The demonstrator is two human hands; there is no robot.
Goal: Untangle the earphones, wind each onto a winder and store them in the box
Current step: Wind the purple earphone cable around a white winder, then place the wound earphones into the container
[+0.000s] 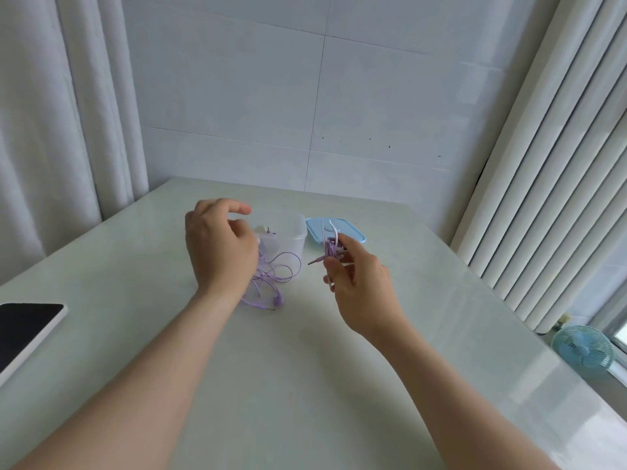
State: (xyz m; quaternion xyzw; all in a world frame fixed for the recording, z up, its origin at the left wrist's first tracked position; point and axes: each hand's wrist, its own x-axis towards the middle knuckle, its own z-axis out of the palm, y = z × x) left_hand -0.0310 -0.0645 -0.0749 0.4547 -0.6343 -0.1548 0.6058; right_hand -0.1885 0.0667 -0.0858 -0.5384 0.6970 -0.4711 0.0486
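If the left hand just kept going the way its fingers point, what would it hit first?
Most likely the clear box, which stands just past the fingertips of the left hand. From this single view the depth between them is uncertain.

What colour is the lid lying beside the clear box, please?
Light blue lid, clearest in the head view.

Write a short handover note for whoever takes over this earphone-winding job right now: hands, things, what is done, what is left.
Right hand pinches the wound purple earphone on its white winder, plug sticking out, held above the table near the clear box.
Left hand, fingers curled, is over the loose purple earphone lying on the table; whether it grips the cord is hidden.
Blue lid lies off, behind the box.
Done: one earphone wound.
Left: store it, then wind and store the loose one.
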